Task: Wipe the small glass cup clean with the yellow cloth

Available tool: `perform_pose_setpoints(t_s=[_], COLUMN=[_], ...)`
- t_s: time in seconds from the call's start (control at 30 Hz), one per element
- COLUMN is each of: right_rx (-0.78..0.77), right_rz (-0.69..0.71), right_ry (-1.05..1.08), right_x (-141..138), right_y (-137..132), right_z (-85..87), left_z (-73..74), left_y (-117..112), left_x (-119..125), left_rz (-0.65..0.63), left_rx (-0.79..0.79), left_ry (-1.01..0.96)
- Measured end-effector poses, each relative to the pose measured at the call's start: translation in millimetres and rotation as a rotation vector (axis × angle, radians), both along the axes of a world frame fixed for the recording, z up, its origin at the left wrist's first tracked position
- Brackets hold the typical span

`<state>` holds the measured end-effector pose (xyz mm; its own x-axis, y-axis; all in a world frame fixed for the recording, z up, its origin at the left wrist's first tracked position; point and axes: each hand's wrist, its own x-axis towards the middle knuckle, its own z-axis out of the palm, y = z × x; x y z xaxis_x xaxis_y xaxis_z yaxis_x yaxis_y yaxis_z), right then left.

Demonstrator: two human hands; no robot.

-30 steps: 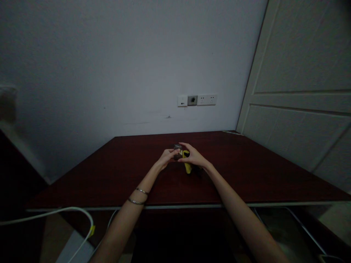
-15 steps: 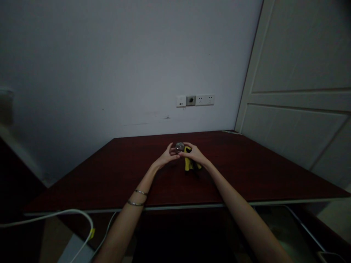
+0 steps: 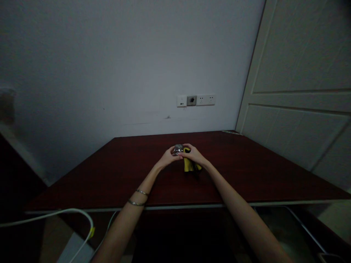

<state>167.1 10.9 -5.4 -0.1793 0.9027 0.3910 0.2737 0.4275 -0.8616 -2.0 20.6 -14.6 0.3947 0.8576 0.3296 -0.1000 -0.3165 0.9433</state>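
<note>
Both my hands meet above the middle of a dark red table (image 3: 246, 171). My left hand (image 3: 166, 159), with two bracelets on its wrist, pinches a small shiny silver object (image 3: 178, 149) from the left. My right hand (image 3: 194, 156) grips a yellow and black item (image 3: 189, 165), which hangs down under the palm, and its fingertips touch the silver object too. I cannot make out what either thing is in the dim light.
A white wall with a row of sockets (image 3: 196, 100) stands behind the table. A pale panelled door (image 3: 298, 91) closes off the right side. A white cable (image 3: 68, 212) loops below the table's front edge at the left.
The silver object has come up between my fingertips and turned. The yellow item has shifted slightly under my right palm. Both hands stay in the same spot.
</note>
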Motion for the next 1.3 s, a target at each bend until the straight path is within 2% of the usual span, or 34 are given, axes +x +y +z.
perform_pose_setpoints(t_s=[0.17,0.37,0.43,0.57,0.67,0.9,1.13,1.3], right_rx=[0.004,-0.081,0.001,0.305,0.404,0.391,0.331,0.323], right_rz=[0.051,0.115,0.044,-0.187,-0.248,-0.242,-0.171,-0.219], right_ry=[0.002,0.067,0.137,0.282,0.306,0.252,0.088,0.014], right_x=[2,18,23,19,8,-8,-3,0], right_y=[3,4,5,4,2,-2,1,5], right_z=[-1.1,6.1,10.2,16.3,16.1,9.8,2.6,-3.8], left_z=[-1.4,-1.8,-3.0,-6.1,-7.8,-8.9,-22.0,-18.4], left_y=[2,1,0,-2,-5,-15,-9,-11], left_x=[0,2,3,8,12,19,22,23], left_rz=[0.056,0.108,0.134,0.165,0.165,0.125,0.094,0.111], left_rx=[0.017,0.023,0.016,0.017,0.037,0.074,0.109,0.11], left_ry=[0.005,0.019,0.024,0.014,0.011,0.096,0.103,0.068])
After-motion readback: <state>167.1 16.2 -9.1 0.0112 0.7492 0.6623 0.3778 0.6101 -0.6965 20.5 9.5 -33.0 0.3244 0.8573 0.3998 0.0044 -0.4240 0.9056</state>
